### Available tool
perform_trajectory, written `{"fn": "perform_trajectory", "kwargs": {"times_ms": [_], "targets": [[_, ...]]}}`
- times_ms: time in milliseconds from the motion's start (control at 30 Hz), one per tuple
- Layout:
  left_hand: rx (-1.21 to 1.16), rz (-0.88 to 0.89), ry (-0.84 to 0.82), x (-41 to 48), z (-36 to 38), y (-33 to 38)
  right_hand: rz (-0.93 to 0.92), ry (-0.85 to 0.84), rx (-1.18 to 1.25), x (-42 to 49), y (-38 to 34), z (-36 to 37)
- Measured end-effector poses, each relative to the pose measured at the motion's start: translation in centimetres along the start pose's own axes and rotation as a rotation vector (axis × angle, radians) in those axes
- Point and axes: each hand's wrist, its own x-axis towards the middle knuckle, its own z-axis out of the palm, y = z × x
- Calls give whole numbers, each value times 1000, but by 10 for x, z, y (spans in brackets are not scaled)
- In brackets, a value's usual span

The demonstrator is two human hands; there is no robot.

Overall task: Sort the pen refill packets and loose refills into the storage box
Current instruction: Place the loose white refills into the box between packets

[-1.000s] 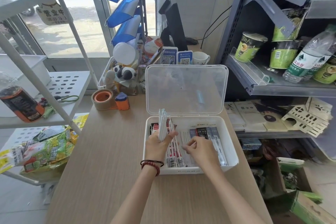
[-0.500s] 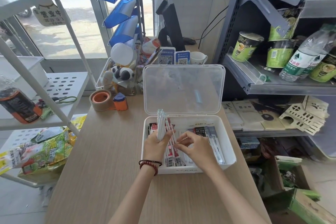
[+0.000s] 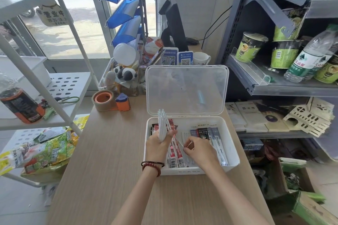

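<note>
A white storage box (image 3: 233, 160) stands on the wooden table with its clear lid (image 3: 186, 89) propped open at the back. Red refill packets (image 3: 174, 153) lie in its left half, and dark and blue refill packets (image 3: 210, 133) in its right half. My left hand (image 3: 158, 147) grips a bundle of loose white refills (image 3: 162, 124), held upright over the box's left side. My right hand (image 3: 199, 150) is inside the box and pinches a single loose refill (image 3: 181, 143) at its middle.
A tape dispenser (image 3: 109, 101) sits on the table behind the box, with a clear organiser of trinkets (image 3: 122, 76) and a mug (image 3: 200, 58) beyond. A white rack (image 3: 60, 86) stands left, a grey shelf (image 3: 274, 86) with cups and bottles right.
My right hand has shifted left inside the box and picked up a single loose refill. My left hand keeps the upright bundle almost still.
</note>
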Motion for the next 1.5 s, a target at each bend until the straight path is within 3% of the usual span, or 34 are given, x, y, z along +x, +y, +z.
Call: {"fn": "perform_trajectory", "kwargs": {"times_ms": [500,633,867,1133,1333,1500], "targets": [[42,-7,6,1,0,-3,29,-44,-109,2,-3,-1],[11,-28,-21,1,0,-2,-9,40,94,-2,-1,-2],[-2,-33,-51,2,0,-3,-177,30,458,-10,-2,-9],[19,-42,-65,2,1,-5,-170,49,548,-9,0,-9],[22,-39,-15,-1,-1,2,41,236,293,-4,9,0],[9,-27,-2,0,-1,-1,137,185,144,-2,12,5]]}}
